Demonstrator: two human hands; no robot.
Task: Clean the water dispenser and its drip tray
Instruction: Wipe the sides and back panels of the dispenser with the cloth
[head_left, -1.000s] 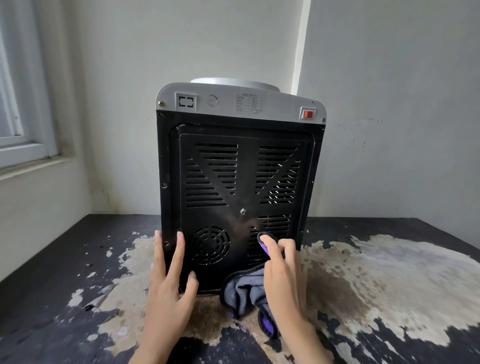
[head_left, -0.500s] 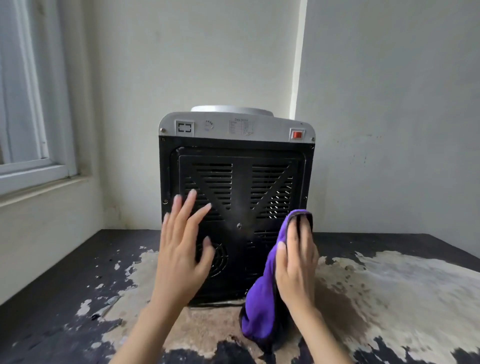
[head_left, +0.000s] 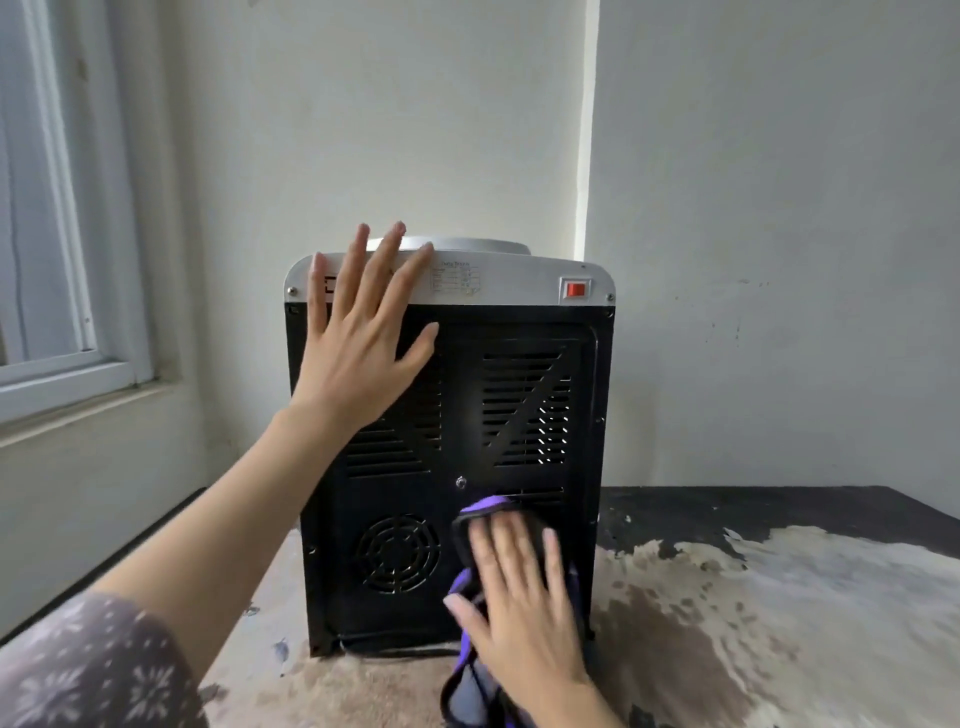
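Purple cloth (head_left: 470, 680) was pressed flat against the water dispenser (head_left: 524, 499) back panel by the right hand (head_left: 519, 608), fingers extended; the left hand (head_left: 363, 332) was held open-fingered near the top.

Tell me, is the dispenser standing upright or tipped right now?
Upright. The water dispenser sits with its base flat on the table, its back panel vertical and facing the camera.

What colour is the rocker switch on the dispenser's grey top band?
Red, in a white surround, near the band's right end; head view.
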